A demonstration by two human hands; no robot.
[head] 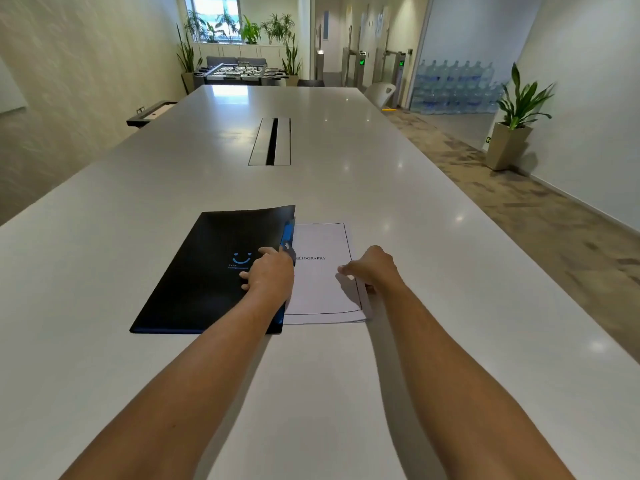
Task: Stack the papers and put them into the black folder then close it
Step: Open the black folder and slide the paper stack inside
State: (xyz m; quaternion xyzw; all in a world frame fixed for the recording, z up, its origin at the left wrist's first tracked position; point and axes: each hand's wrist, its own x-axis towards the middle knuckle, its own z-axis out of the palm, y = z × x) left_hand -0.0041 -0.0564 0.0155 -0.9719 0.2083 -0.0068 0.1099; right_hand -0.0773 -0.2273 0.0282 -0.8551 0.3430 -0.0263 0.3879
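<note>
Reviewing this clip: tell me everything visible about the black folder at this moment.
The black folder lies flat on the white table, left of the paper stack and overlapping its left edge. It looks like matte plastic, with a blue smile logo and small blue text on the cover, and blue trim along its right side. Its far right corner curls up slightly. The left hand rests on its right edge; the right hand touches only the papers.

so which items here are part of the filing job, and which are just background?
Job:
- black folder, left hand on it
- stack of papers, right hand at its edge

Background:
- cable hatch in the table
- potted plant
- water bottles
- foosball table
</note>
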